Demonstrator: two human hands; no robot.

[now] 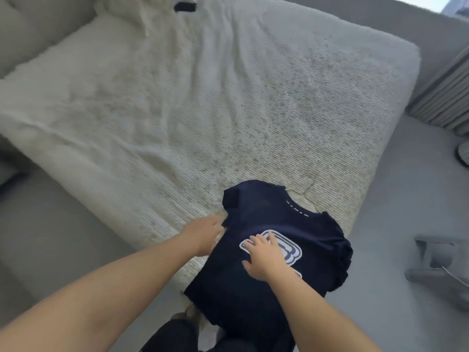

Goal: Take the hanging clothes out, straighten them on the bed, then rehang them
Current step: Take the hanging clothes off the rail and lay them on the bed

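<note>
A navy T-shirt [264, 214] with a white and blue print lies on the near corner of the bed [203, 110], its lower part hanging over the edge. A thin metal hanger [308, 189] is still inside it, the hook sticking out of the collar onto the cream cover. My left hand [203, 233] rests at the shirt's left side by the sleeve, fingers curled against the fabric edge. My right hand [264, 257] lies flat on the chest print, fingers spread.
A small dark object [185, 6] lies at the far end of the bed. A grey padded frame surrounds the mattress. A grey curtain [446, 97] hangs at the right, and a grey stand [441, 260] sits on the floor beside the bed.
</note>
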